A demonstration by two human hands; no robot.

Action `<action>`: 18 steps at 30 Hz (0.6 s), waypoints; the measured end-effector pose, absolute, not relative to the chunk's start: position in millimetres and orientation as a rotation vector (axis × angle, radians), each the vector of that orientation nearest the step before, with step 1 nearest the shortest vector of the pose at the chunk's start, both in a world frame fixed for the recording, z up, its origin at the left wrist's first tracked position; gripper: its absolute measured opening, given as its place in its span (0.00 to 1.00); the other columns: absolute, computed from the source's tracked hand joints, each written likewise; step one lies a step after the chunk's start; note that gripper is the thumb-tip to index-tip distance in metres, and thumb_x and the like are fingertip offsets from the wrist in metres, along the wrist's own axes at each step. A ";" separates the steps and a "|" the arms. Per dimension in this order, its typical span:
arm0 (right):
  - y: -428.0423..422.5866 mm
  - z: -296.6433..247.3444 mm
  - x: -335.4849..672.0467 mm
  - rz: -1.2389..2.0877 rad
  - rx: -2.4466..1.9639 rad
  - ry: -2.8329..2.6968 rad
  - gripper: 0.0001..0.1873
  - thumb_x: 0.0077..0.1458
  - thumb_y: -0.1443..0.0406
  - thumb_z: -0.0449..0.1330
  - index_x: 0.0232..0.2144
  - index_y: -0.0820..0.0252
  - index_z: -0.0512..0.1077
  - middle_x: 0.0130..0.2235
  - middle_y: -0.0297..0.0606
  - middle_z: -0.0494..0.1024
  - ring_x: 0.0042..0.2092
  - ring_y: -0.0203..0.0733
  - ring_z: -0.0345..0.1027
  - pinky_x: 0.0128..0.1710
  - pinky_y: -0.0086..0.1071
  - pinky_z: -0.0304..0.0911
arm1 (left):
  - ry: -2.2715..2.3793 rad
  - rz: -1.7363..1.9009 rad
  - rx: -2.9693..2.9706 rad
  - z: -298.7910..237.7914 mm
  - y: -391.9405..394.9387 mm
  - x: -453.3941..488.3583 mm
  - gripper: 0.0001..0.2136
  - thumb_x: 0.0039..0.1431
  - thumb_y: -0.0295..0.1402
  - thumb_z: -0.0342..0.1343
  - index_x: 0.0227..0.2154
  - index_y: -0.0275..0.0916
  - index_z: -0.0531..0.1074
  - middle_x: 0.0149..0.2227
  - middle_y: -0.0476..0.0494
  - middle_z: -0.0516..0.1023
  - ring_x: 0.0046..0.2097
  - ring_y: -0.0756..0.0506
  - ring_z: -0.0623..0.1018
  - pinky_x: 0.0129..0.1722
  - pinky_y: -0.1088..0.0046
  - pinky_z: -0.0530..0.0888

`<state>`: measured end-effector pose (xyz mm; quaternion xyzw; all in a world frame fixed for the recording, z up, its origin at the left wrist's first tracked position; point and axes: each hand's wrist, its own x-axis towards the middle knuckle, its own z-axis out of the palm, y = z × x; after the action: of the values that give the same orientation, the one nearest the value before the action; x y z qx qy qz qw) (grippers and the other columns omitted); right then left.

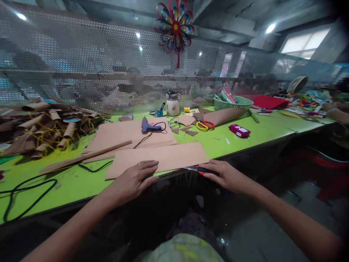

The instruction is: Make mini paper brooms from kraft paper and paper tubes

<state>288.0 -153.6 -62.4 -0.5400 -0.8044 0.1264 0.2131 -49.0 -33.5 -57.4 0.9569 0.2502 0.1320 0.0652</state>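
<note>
A long brown cardboard sheet (163, 157) lies along the near edge of the green table (245, 143). My left hand (133, 181) rests flat on the sheet's front edge, fingers stretched out. At the sheet's right corner my right hand (222, 174) has its fingers closed over a red and black utility knife (197, 169) lying along the table's edge. A larger stack of cardboard (128, 134) sits behind, with a blue glue gun (148, 126) on it and a long wooden stick (84, 157) across its left side.
Rolled cardboard tubes with yellow string (46, 127) are heaped at the left. A black cable (27, 194) loops over the near left. Yellow and red scissors (205, 124), a pink box (239, 130), a green basket (233, 102) and a jar (172, 103) stand farther back. A perforated screen (95, 72) backs the table.
</note>
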 end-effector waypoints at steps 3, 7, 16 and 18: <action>-148.2 -63.5 272.0 0.334 -1.516 -2.266 0.20 0.64 0.58 0.52 0.54 0.57 0.69 0.44 0.45 0.75 0.44 0.46 0.70 0.45 0.37 0.64 | 0.770 0.384 2.884 -56.7 -35.7 -48.3 0.22 0.66 0.43 0.46 0.56 0.38 0.68 0.59 0.40 0.68 0.61 0.42 0.66 0.61 0.61 0.65; -142.5 -63.2 251.6 0.313 -1.510 -2.272 0.19 0.64 0.58 0.52 0.54 0.58 0.69 0.43 0.45 0.76 0.43 0.44 0.70 0.44 0.34 0.63 | 0.786 0.374 2.863 -56.8 -37.0 -48.9 0.23 0.65 0.44 0.45 0.56 0.37 0.68 0.59 0.38 0.67 0.60 0.42 0.66 0.60 0.60 0.65; -141.0 -53.4 221.3 0.303 -1.567 -2.259 0.19 0.64 0.58 0.51 0.52 0.59 0.71 0.40 0.44 0.76 0.41 0.44 0.70 0.41 0.33 0.63 | 0.848 0.349 2.794 -53.7 -41.6 -48.6 0.26 0.61 0.50 0.49 0.56 0.37 0.68 0.60 0.39 0.66 0.61 0.40 0.66 0.61 0.60 0.64; -141.2 -52.2 220.3 0.299 -1.578 -2.258 0.19 0.64 0.58 0.51 0.52 0.59 0.71 0.40 0.44 0.76 0.41 0.44 0.70 0.41 0.34 0.63 | 0.827 0.360 2.804 -54.2 -39.0 -50.1 0.24 0.62 0.48 0.49 0.55 0.38 0.69 0.59 0.40 0.67 0.60 0.42 0.67 0.60 0.62 0.65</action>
<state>220.3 -141.2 -52.2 -0.5598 -0.8010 0.1060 0.1840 -50.1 -39.0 -54.2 0.9473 0.2796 0.1216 0.0980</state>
